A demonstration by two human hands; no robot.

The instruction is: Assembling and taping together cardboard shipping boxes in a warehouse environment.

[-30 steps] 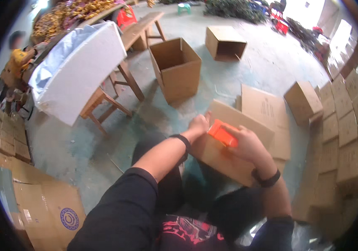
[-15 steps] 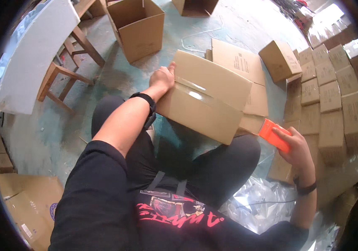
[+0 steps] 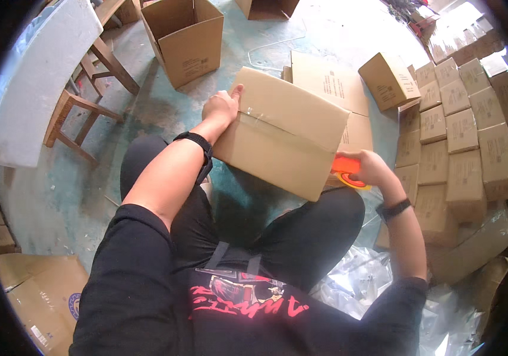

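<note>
From the head view, the person sat on the floor (image 3: 76,196) with a closed cardboard box (image 3: 286,139) resting tilted over the lap. The left hand (image 3: 221,107) lay spread against the box's upper left corner, thumb up along the top edge, pressing it steady. The right hand (image 3: 369,169) was closed around an orange tape dispenser (image 3: 346,169), held at the box's lower right corner, just touching or nearly touching the cardboard; the exact contact could not be told.

A strip of clear tape (image 3: 254,115) already ran along the seam where the flaps met on the upper face, so that seam looked sealed. With the dispenser down at the far end of the box, the taping of this box seemed close to finished; at most the tape end at the right edge was left to be pressed down or cut.

Around the person, rows of small sealed cartons (image 3: 461,113) stood stacked at the right, one loose small carton (image 3: 387,80) lay near flattened cardboard sheets (image 3: 331,83), and an open empty box (image 3: 185,35) stood ahead. A wooden stool (image 3: 84,118) under a white slab (image 3: 34,77) stood at the left, and crumpled clear plastic bags (image 3: 355,279) lay by the right knee.
</note>
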